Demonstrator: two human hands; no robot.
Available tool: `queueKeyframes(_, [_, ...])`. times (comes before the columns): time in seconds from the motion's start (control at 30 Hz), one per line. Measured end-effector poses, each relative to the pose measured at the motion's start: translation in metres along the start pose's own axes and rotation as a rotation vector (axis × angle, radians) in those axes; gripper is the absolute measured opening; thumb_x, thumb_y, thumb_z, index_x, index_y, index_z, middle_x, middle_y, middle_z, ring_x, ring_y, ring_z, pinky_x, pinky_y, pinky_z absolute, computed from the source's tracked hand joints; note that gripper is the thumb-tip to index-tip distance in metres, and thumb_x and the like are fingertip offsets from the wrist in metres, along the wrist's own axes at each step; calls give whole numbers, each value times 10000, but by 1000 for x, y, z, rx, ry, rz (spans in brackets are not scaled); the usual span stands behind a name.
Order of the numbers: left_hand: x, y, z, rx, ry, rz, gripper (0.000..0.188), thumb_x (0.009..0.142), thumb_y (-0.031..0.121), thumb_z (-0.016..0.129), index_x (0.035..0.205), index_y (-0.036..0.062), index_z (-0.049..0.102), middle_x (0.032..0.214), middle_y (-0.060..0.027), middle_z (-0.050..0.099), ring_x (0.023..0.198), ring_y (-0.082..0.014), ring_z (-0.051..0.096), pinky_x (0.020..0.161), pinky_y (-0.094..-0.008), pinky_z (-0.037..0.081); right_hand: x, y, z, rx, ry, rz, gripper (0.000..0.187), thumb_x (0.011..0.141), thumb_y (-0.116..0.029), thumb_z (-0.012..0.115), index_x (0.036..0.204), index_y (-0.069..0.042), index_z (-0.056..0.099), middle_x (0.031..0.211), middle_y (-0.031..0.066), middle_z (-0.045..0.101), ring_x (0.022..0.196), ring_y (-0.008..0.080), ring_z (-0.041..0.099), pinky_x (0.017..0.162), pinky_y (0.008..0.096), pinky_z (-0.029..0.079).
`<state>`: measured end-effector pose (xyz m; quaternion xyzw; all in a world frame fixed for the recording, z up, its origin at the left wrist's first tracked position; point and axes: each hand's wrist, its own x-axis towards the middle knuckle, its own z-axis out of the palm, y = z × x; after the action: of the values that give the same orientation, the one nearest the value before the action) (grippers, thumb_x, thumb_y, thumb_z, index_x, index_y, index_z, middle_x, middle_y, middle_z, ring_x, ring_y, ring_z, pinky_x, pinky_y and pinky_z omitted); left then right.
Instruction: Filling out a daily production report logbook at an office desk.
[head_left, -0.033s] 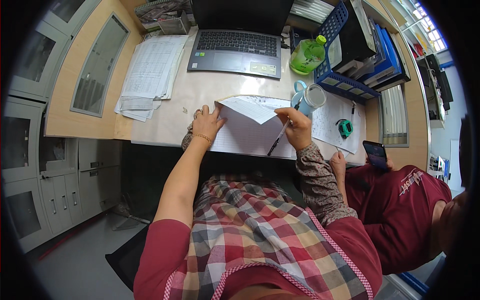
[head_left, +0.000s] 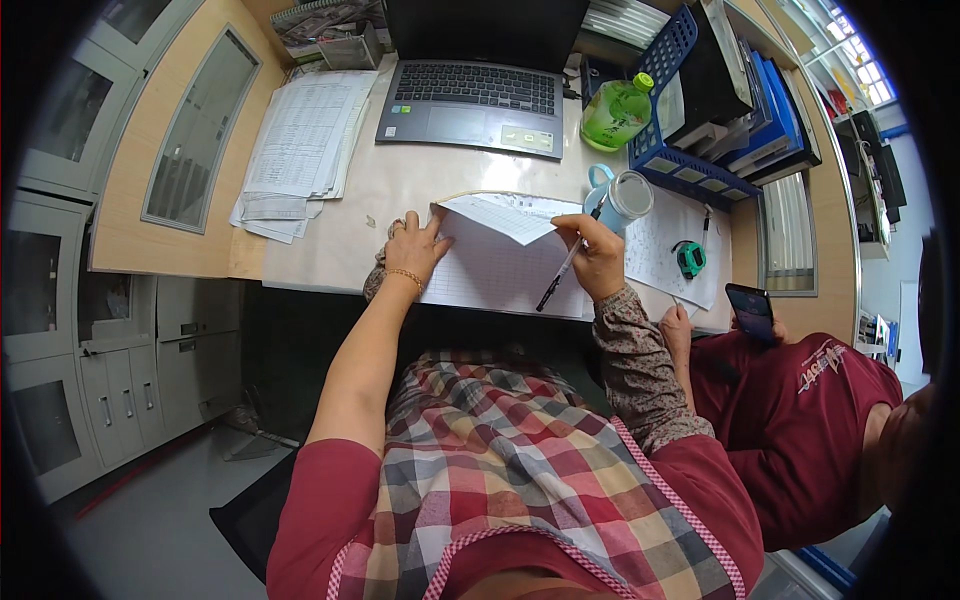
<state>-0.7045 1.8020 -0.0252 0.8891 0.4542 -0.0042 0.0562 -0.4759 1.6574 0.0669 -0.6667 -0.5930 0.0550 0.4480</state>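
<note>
My left hand (head_left: pixel 414 248) lies with its fingers apart on the left edge of a gridded paper form (head_left: pixel 490 272) at the desk's front edge. With my right hand (head_left: pixel 598 258) I hold a pen (head_left: pixel 557 280) slanted, its dark lower end toward me. The fingertips of that hand also pinch the corner of a lifted sheet (head_left: pixel 510 217), which is folded back over the form. Close beyond my right hand stands a light blue mug (head_left: pixel 627 197) with a lid.
A laptop (head_left: pixel 470 105) stands at the back, with stacked papers (head_left: pixel 305 150) left of it. To the right are a green bottle (head_left: pixel 617 112), a blue file basket (head_left: pixel 690 170) and a green tape measure (head_left: pixel 690 259). A person (head_left: pixel 800 430) at my right holds a phone (head_left: pixel 752 312).
</note>
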Motion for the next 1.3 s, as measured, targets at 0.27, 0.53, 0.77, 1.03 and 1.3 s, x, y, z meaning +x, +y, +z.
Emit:
queueKeyframes(0.27, [36, -28, -10, -572, 157, -191, 489, 787, 257, 647, 1242, 168, 493, 1161, -128, 498, 1024, -294, 548, 797, -387, 484, 26, -21, 19, 113, -132, -44, 157, 757, 3, 663, 894, -69, 637, 779, 91, 642, 690, 250, 623, 600, 323, 493])
queueKeyframes(0.53, [88, -37, 15, -747, 39, -275, 246, 803, 253, 562, 1013, 160, 649, 918, -125, 657, 862, -308, 627, 746, -386, 490, 30, -25, 23, 78, -266, -186, 168, 738, 40, 663, 876, -25, 593, 833, 110, 662, 784, 270, 655, 656, 314, 526])
queueKeyframes(0.77, [78, -18, 15, -727, 42, -300, 240, 797, 273, 575, 970, 139, 672, 859, -145, 664, 836, -321, 632, 730, -391, 491, 14, 21, -13, 39, -106, -185, 182, 721, 66, 656, 879, -16, 618, 869, 134, 674, 801, 257, 669, 664, 311, 533])
queueKeyframes(1.03, [84, -26, 27, -742, 33, -355, 296, 771, 277, 625, 984, 77, 673, 831, -160, 672, 802, -312, 646, 728, -370, 500, 12, 50, -120, 215, 430, 137, 116, 841, 43, 597, 939, -15, 572, 878, 48, 589, 824, 125, 570, 762, 250, 475])
queueKeyframes(1.3, [56, -43, 2, -633, -31, -521, 319, 766, 280, 624, 962, 33, 674, 892, -180, 671, 834, -326, 645, 756, -389, 499, 19, 10, -179, 301, 748, -75, 113, 852, -7, 614, 955, -22, 570, 871, 48, 595, 788, 133, 581, 725, 264, 479])
